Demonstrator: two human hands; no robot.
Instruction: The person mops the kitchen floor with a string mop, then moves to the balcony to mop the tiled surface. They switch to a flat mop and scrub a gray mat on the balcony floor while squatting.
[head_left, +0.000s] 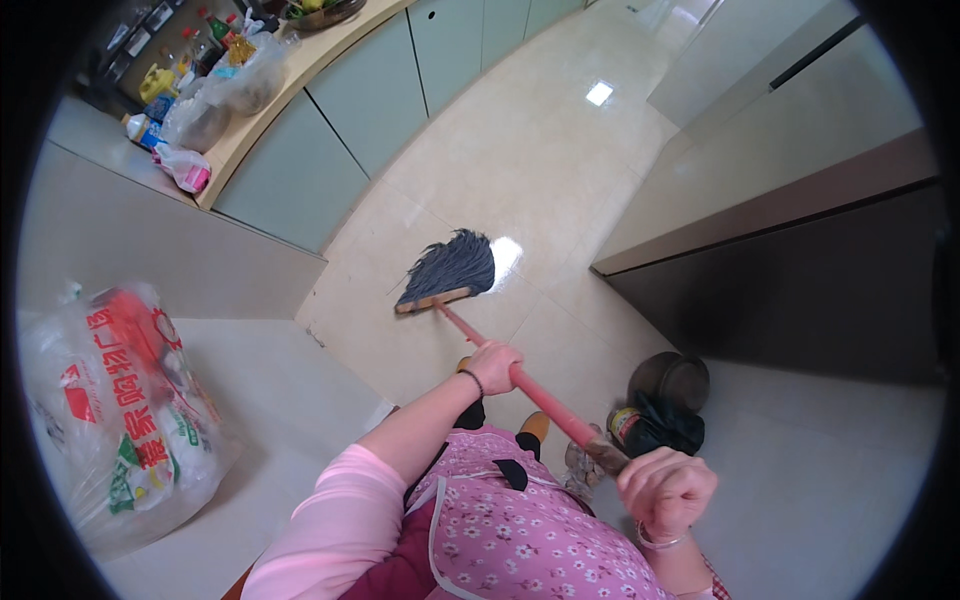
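A string mop with a dark grey-blue head (452, 266) rests on the glossy tiled floor ahead of me. Its strands fan away from a wooden crossbar (433, 300). From the crossbar a red handle (559, 409) slants back towards my right side. Partway up the handle, my left hand (495, 367) is wrapped around it; a dark beaded bracelet circles that wrist. My right hand (667, 487) grips the handle's brown upper end, close to my floral apron (525, 532). A bangle is on the right wrist.
Pale green cabinets (367, 97) line the left, with bottles and plastic bags on their counter (322, 64). A large filled plastic bag (135, 420) bearing writing lies at left. To the right stands a large dark-fronted panel (787, 277); near its base are a round container (671, 379) and a black bag (667, 431).
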